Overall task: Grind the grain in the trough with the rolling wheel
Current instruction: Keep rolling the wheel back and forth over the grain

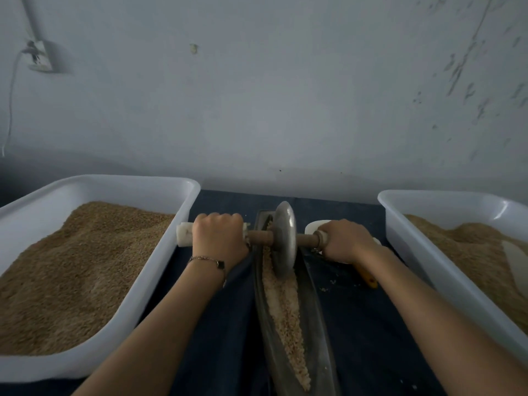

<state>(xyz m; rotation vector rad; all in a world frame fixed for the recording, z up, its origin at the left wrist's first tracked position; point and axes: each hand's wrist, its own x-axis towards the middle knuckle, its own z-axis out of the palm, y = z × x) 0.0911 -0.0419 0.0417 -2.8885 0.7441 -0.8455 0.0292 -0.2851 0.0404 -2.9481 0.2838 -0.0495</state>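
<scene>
Your left hand (218, 235) and right hand (344, 240) clench the axle (307, 240) either side, fingers wrapped, keeping the rolling wheel (284, 238) upright over the grain (281, 304) in the trough (317, 324).

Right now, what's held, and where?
The wheel, by its axle: left hand grips the left end, right hand the right end.

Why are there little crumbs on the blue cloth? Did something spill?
Yes, a little. A few bits of grain lie on the cloth just right of the trough, near the yellow-handled tool. They look like grain thrown out by the wheel. Nothing else looks odd.
</scene>
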